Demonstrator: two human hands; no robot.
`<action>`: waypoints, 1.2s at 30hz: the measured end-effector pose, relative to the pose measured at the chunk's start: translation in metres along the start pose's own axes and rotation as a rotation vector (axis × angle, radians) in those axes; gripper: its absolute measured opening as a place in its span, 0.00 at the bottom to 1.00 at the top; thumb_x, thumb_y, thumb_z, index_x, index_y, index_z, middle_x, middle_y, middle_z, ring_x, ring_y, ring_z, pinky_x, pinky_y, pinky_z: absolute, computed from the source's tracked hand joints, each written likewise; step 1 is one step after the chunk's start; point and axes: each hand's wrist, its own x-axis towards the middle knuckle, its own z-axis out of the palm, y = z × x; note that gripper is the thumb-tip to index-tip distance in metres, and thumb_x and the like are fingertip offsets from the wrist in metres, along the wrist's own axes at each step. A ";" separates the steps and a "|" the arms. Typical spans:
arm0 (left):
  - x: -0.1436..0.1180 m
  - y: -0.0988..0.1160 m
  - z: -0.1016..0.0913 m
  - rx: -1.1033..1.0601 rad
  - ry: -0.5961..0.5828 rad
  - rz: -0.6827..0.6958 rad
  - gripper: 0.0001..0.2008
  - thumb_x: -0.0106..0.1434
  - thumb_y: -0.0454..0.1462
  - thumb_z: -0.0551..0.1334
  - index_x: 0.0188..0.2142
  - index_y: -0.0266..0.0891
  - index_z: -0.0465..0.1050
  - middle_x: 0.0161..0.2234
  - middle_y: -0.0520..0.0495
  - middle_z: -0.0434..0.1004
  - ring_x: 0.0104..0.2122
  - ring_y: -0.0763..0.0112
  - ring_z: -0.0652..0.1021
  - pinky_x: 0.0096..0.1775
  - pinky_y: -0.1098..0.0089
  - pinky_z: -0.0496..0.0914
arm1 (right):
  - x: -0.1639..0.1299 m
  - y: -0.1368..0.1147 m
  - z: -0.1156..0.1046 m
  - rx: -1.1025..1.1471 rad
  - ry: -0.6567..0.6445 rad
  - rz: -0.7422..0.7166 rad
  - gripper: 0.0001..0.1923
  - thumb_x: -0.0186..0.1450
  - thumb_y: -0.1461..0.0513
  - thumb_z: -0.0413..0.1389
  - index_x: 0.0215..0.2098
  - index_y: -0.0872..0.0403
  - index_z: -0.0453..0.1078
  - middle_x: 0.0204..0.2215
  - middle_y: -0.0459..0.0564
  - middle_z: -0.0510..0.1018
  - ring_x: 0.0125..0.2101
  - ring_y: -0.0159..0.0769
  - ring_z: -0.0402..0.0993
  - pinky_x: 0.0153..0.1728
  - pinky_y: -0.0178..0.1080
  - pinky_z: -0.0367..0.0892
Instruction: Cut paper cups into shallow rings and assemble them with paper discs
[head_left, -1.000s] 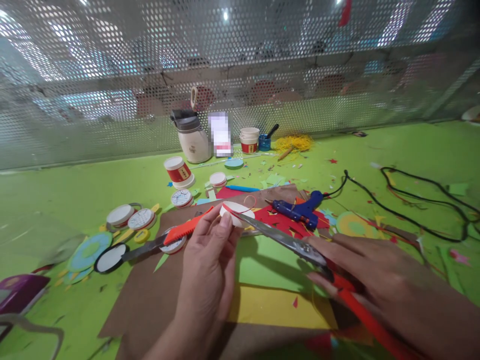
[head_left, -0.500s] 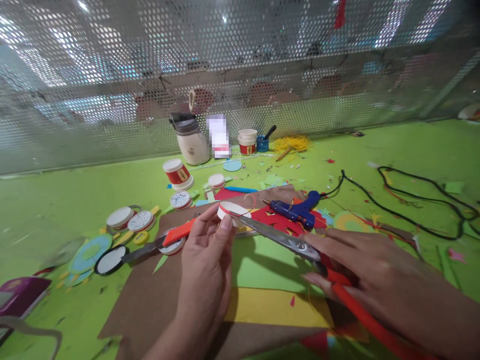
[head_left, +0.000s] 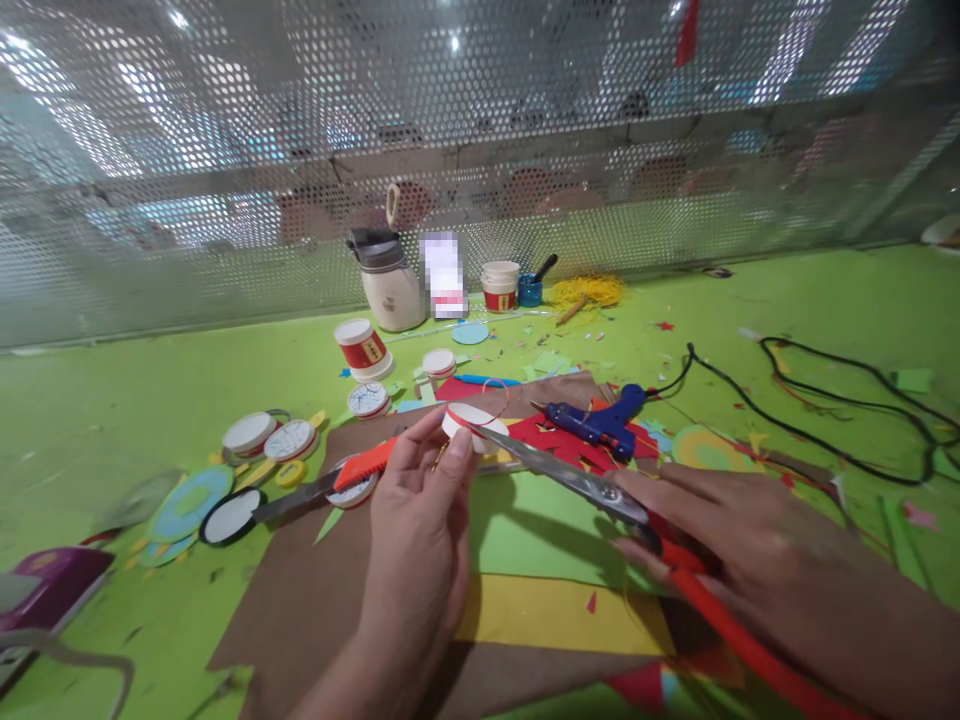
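The scissors (head_left: 592, 490), red-handled, lay in the right hand (head_left: 750, 545), whose fingers were closed around the handles; the blades reached toward the small white disc (head_left: 466, 422). The left hand (head_left: 420, 540) pinched that disc between thumb and fingertips, a thin red thread looping over it. Just behind the disc, a blue glue gun (head_left: 596, 422) rested on red paper scraps. Farther behind the disc stood a cream jug (head_left: 390, 285) against the perforated metal screen (head_left: 480, 150).

The scissors (head_left: 570, 480) in the right hand (head_left: 720, 535) have shiny metal blades and glossy red plastic handles, while matt coloured paper sheets (head_left: 547, 545) lie under both hands on smooth green tabletop (head_left: 112, 400).
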 end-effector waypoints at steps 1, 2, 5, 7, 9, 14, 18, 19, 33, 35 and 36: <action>0.000 0.000 0.000 -0.001 0.003 0.001 0.16 0.54 0.34 0.71 0.43 0.38 0.75 0.41 0.47 0.80 0.43 0.71 0.78 0.50 0.71 0.68 | 0.000 0.001 0.000 -0.004 -0.006 0.004 0.19 0.70 0.63 0.42 0.49 0.58 0.73 0.34 0.59 0.82 0.28 0.45 0.80 0.25 0.44 0.77; 0.001 0.000 0.000 -0.002 0.004 -0.003 0.16 0.54 0.33 0.71 0.43 0.39 0.74 0.41 0.47 0.80 0.43 0.71 0.78 0.50 0.71 0.68 | -0.001 0.002 0.000 -0.005 -0.017 0.010 0.19 0.70 0.62 0.44 0.49 0.58 0.73 0.35 0.59 0.82 0.29 0.45 0.80 0.25 0.44 0.77; 0.002 0.000 -0.001 0.010 0.002 -0.009 0.17 0.54 0.33 0.71 0.44 0.39 0.74 0.42 0.48 0.79 0.44 0.71 0.77 0.51 0.70 0.67 | -0.001 0.004 0.002 0.002 -0.046 0.032 0.17 0.69 0.60 0.46 0.49 0.56 0.73 0.38 0.60 0.82 0.30 0.47 0.81 0.26 0.46 0.78; 0.002 -0.001 -0.001 0.029 -0.010 0.002 0.17 0.54 0.34 0.71 0.44 0.39 0.75 0.42 0.47 0.79 0.45 0.69 0.77 0.51 0.69 0.67 | -0.001 0.005 0.002 0.009 -0.057 0.044 0.17 0.69 0.58 0.47 0.49 0.55 0.73 0.38 0.60 0.81 0.31 0.47 0.81 0.27 0.47 0.78; 0.002 -0.002 -0.001 0.047 -0.017 0.018 0.16 0.54 0.34 0.71 0.44 0.40 0.75 0.43 0.47 0.79 0.45 0.69 0.77 0.51 0.69 0.67 | -0.002 0.005 0.003 0.019 -0.070 0.050 0.17 0.70 0.57 0.48 0.48 0.55 0.72 0.39 0.60 0.81 0.31 0.48 0.81 0.27 0.47 0.78; -0.001 -0.004 0.000 0.059 -0.010 0.028 0.18 0.54 0.33 0.71 0.44 0.39 0.75 0.44 0.46 0.79 0.47 0.67 0.76 0.52 0.67 0.67 | -0.002 0.004 0.002 0.039 -0.069 0.052 0.17 0.70 0.55 0.47 0.49 0.55 0.72 0.39 0.60 0.81 0.33 0.47 0.81 0.29 0.47 0.78; -0.002 -0.005 -0.001 0.074 -0.021 0.032 0.18 0.54 0.33 0.71 0.45 0.39 0.75 0.44 0.46 0.79 0.46 0.69 0.76 0.51 0.68 0.67 | -0.001 0.004 0.002 0.041 -0.058 0.049 0.19 0.71 0.54 0.45 0.47 0.55 0.73 0.40 0.60 0.81 0.32 0.47 0.81 0.27 0.45 0.78; -0.001 -0.005 -0.001 0.080 -0.026 0.037 0.18 0.54 0.33 0.71 0.45 0.38 0.75 0.43 0.46 0.79 0.45 0.69 0.76 0.51 0.68 0.67 | -0.002 0.004 0.002 0.038 -0.050 0.048 0.20 0.71 0.54 0.45 0.48 0.55 0.73 0.40 0.60 0.81 0.32 0.47 0.81 0.27 0.45 0.78; -0.001 -0.006 -0.004 0.105 -0.029 0.053 0.18 0.54 0.35 0.71 0.44 0.38 0.74 0.44 0.47 0.79 0.47 0.68 0.75 0.53 0.65 0.65 | -0.004 0.004 0.003 0.009 -0.006 0.023 0.18 0.67 0.63 0.46 0.51 0.55 0.73 0.38 0.59 0.83 0.34 0.48 0.82 0.29 0.47 0.80; -0.001 -0.006 -0.003 0.112 -0.020 0.053 0.18 0.54 0.35 0.72 0.44 0.38 0.74 0.44 0.47 0.79 0.47 0.68 0.75 0.53 0.65 0.65 | -0.003 0.004 0.002 0.011 0.004 0.012 0.19 0.65 0.66 0.46 0.49 0.56 0.73 0.37 0.60 0.83 0.33 0.48 0.82 0.27 0.45 0.79; -0.001 -0.006 -0.003 0.115 -0.016 0.053 0.18 0.54 0.36 0.72 0.44 0.38 0.74 0.44 0.47 0.79 0.46 0.69 0.75 0.53 0.65 0.65 | -0.003 0.004 0.002 0.011 0.005 0.009 0.20 0.65 0.67 0.45 0.49 0.56 0.73 0.37 0.60 0.83 0.33 0.47 0.82 0.27 0.45 0.79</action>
